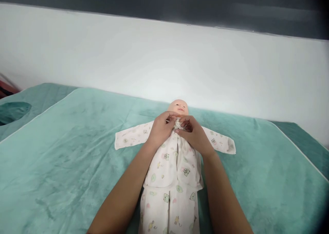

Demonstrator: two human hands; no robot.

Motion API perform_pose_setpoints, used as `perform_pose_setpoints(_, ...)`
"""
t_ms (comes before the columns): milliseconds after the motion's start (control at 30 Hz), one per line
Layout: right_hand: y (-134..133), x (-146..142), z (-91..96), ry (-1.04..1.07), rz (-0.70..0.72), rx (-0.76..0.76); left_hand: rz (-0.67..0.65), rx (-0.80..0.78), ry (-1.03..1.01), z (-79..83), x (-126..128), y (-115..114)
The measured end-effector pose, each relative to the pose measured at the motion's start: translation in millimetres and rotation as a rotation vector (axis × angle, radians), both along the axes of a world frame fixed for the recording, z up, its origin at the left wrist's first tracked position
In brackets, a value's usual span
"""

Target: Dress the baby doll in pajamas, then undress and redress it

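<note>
A baby doll (177, 106) lies on its back, its head toward the wall. It is dressed in a white long-sleeved baby shirt (161, 167) printed with small animals, the sleeves spread out to both sides. Matching trousers (155, 210) cover its legs. At the collar, my left hand (162, 127) pinches the gathered cloth from the left. My right hand (194, 133) has its fingers curled on the same bunched cloth from the right, just below the doll's chin. Below the hands the shirt's front edges meet along the middle, with small buttons showing. My fingers partly hide the collar.
A green plush cover (77, 158) lies under the doll and spreads to both sides, with light piping lines. Behind the doll's head rises a white wall (154, 59) with a dark band above it. Something red (7, 85) shows at the far left edge.
</note>
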State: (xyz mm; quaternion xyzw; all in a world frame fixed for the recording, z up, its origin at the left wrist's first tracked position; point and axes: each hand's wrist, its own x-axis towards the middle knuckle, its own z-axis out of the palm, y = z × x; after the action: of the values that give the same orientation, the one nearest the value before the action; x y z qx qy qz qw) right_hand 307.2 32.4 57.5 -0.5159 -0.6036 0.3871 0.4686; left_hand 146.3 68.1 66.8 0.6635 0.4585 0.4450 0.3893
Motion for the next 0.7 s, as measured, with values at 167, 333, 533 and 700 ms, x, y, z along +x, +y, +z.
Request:
perform_pose_setpoints(167, -19.8, 7.7, 23.7, -0.333, 0.009, -0.069, -0.096, 0.091, 0.176, 19.4, -12.0, -9.5)
perform_pose_setpoints(333, -27.3, 10.1, 33.2, -0.457, 0.084, -0.034, -0.129, 0.201, 0.405, 29.8, -16.0, -16.4)
perform_pose_setpoints(533, -18.9, 20.9, 31.2, -0.227, 0.186, -0.181, -0.227, 0.084, 0.457, 35.0, -24.8, -21.3)
perform_pose_setpoints(700, -14.6, 20.6, 26.1, -0.011, 0.254, -0.234, -0.344, 0.042, 0.436, 43.0, -28.2, -26.0)
